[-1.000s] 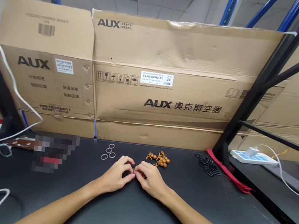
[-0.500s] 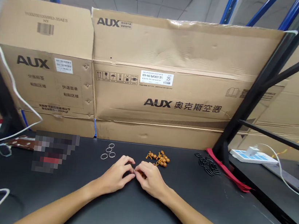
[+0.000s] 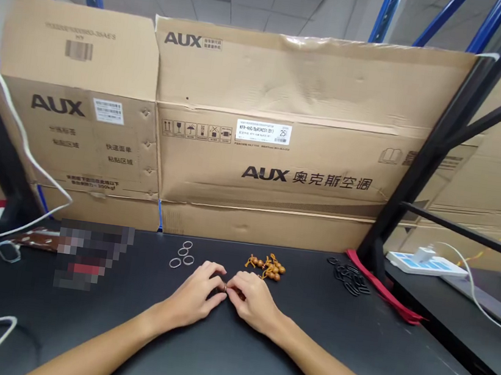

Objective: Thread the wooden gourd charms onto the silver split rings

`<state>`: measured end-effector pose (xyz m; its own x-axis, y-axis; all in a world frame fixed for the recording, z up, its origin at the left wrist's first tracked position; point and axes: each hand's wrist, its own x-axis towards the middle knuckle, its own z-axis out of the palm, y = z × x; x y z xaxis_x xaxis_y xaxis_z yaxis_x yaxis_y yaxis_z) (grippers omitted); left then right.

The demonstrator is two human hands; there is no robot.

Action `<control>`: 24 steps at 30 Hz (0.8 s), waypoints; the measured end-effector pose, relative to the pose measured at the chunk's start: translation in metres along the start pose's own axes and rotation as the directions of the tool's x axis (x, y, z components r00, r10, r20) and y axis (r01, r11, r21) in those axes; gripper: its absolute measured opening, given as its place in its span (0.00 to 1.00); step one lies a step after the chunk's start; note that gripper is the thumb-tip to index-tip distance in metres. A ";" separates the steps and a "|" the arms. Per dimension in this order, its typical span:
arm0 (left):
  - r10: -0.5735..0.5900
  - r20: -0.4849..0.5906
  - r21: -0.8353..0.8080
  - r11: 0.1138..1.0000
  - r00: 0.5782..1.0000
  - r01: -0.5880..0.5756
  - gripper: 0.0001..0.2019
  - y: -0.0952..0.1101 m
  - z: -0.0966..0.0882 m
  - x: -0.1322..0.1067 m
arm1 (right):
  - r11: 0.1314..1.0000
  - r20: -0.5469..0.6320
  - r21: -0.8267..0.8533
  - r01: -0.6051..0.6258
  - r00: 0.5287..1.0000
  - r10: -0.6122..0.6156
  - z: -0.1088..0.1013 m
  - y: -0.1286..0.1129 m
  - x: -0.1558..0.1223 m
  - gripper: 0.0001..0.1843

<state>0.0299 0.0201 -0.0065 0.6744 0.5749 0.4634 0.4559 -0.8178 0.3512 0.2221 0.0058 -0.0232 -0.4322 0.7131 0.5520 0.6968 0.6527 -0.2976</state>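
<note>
My left grip (image 3: 193, 294) and right grip (image 3: 254, 302) press together, pinching a small metal ring (image 3: 224, 287) at the fingertips above the black bench (image 3: 302, 354); a light, steady pinch suits it, with loose silver rings (image 3: 183, 252) just left of the grip.

four metal rings (image 3: 188, 260), one power strip (image 3: 425, 264)
</note>
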 end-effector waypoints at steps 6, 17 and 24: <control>0.025 -0.014 0.006 1.000 1.000 -0.025 0.09 -0.002 0.000 0.001 | 0.995 -0.031 -0.018 -0.095 0.995 0.095 0.000 0.001 0.001 0.07; 0.033 -0.014 0.074 0.997 0.999 -0.031 0.08 0.001 0.000 0.000 | 0.997 -0.016 0.082 -0.012 1.000 0.014 0.001 0.001 0.001 0.07; 0.018 0.032 0.014 1.000 0.999 -0.019 0.09 0.001 -0.002 0.003 | 0.983 -0.016 0.096 -0.158 0.987 0.160 0.002 0.007 0.002 0.07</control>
<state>0.0310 0.0210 -0.0030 0.7008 0.5588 0.4433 0.4512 -0.8287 0.3313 0.2250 0.0120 -0.0254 -0.3059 0.8042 0.5097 0.6980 0.5535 -0.4544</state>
